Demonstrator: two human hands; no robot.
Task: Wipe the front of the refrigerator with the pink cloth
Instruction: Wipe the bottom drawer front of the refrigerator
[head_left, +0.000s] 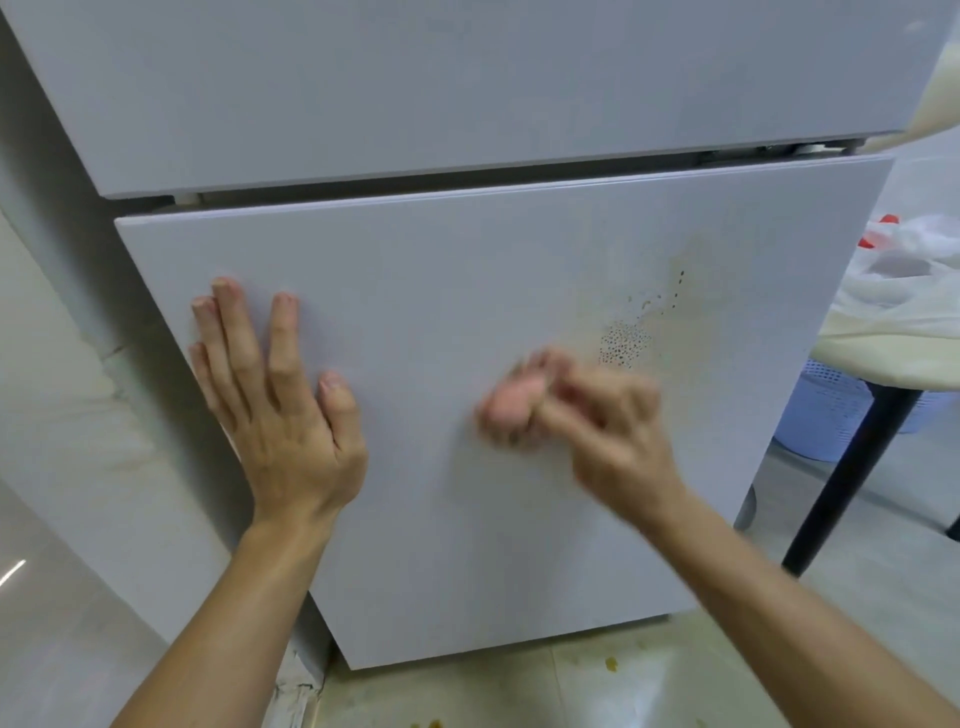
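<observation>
Down at the front, the floor (571, 691) is showing a few yellowish spots just under the refrigerator (467, 104). Coming up, the left hand (283, 415) is lying flat against the lower door (441, 270), fingers straight and spread, bracing near its left edge. The right hand (618, 441) is showing blurred, fingers curled and bunching the pink cloth (511, 402) against the middle of that door. Just up and right of the cloth, a speckled brownish stain (626, 345) is sitting unwiped, so I'd judge the job partway at best. Doing this well is calling for firm pressure, overlapping strokes across those specks, and a cleaner fold turned out once one side is soiling. Further right, a black table leg (852, 467), a pale basket (826, 410) and a plastic bag (909, 260) are standing apart from the work.
</observation>
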